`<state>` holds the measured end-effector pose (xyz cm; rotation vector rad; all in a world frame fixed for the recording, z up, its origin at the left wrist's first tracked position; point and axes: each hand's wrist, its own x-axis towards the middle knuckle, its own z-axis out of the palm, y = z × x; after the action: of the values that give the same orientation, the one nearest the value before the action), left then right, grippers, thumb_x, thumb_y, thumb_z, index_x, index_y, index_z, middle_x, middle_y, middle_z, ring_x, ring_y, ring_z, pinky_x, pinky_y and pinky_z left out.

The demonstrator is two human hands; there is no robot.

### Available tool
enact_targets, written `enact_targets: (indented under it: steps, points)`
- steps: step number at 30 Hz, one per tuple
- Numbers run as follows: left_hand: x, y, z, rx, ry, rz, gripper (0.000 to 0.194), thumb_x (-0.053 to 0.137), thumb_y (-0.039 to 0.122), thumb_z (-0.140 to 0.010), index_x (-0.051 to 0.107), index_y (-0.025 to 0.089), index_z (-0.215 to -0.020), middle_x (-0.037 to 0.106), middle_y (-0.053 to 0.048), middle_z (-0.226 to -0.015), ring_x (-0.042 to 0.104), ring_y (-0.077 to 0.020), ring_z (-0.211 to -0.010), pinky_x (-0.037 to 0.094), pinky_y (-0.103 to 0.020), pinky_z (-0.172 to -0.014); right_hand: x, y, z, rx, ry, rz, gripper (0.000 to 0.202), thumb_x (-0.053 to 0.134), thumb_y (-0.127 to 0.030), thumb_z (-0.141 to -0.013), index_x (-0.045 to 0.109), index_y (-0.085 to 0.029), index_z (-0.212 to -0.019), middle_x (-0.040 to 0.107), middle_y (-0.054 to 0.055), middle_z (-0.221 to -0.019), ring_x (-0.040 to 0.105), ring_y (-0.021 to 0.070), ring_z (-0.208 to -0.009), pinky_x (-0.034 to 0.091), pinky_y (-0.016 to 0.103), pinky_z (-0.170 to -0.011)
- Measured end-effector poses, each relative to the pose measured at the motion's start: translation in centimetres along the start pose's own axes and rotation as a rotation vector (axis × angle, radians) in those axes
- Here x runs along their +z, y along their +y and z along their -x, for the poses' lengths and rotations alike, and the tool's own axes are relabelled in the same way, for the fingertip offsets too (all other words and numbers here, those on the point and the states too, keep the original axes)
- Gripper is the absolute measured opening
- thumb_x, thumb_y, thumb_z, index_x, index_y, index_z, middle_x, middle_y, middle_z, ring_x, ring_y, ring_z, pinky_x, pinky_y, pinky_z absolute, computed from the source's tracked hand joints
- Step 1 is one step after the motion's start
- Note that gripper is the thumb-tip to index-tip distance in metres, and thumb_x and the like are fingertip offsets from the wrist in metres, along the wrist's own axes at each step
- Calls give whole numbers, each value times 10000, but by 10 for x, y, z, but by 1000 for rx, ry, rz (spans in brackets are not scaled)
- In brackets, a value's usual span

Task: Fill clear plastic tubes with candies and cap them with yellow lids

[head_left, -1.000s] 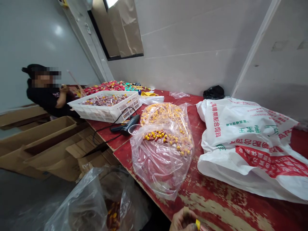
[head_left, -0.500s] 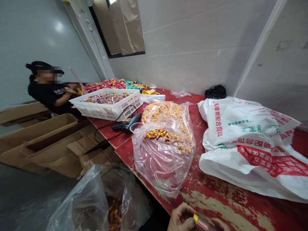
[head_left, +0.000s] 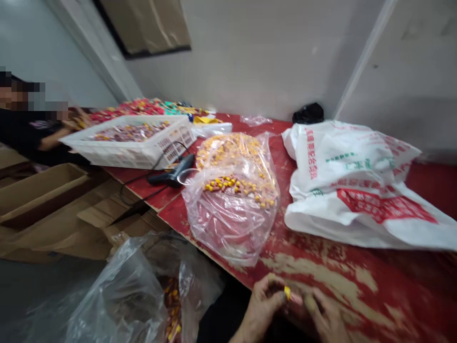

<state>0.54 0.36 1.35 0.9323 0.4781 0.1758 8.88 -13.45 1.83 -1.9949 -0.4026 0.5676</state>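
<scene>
My left hand (head_left: 263, 305) is at the table's front edge, its thumb and fingers pinching a small pink stick with a yellow end (head_left: 293, 297). Close to the stick's other end is my right hand (head_left: 325, 312), fingertips drawn together; blur hides whether they grip the stick or something thin beside it. Beyond my hands, a clear plastic bag (head_left: 228, 233) lies on the red table (head_left: 389, 286). Many similar yellow-ended pieces (head_left: 228, 150) fill its far part. Below the table edge, another clear bag (head_left: 132, 290) holds more such pieces (head_left: 173, 305).
A white printed sack (head_left: 332, 166) lies to the right. At the left stand a white basket (head_left: 139, 155) of wrapped pieces and a black handheld tool (head_left: 174, 174) with a cord. Cardboard boxes (head_left: 46, 200) are on the floor. A co-worker (head_left: 32, 128) sits at the far left.
The view has shifted, so the table things sit higher and further left. Both my hands show more fully, and the stick stays in my left hand.
</scene>
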Motion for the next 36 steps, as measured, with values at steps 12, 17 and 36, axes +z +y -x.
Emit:
enact_targets:
  steps: [12, 17, 36]
  points:
    - [17, 3, -10, 6, 45, -255, 416, 658, 359, -756, 614, 160, -1118, 626, -74, -1009, 588, -137, -668, 504, -267, -631, -34, -15, -2, -34, 7, 180, 247, 500, -416, -852, 597, -189, -855, 649, 33, -754, 589, 169, -661, 429, 254, -599]
    - [18, 5, -9, -53, 86, -185, 401, 668, 376, -746, 607, 149, -1071, 640, -34, -835, 580, -120, -603, 507, -254, -605, -26, -11, -15, -249, 168, 820, 213, 417, -284, -871, 556, -200, -733, 629, 54, -679, 586, 182, -614, 341, 277, -555]
    - [15, 2, -11, 25, 9, -279, 171, 702, 315, -722, 690, 166, -805, 587, -13, -775, 553, -135, -661, 447, -247, -630, -24, -3, -15, 364, -16, -713, 435, 683, -559, -689, 453, -198, -768, 383, -126, -464, 217, 9, -314, 251, 148, -332]
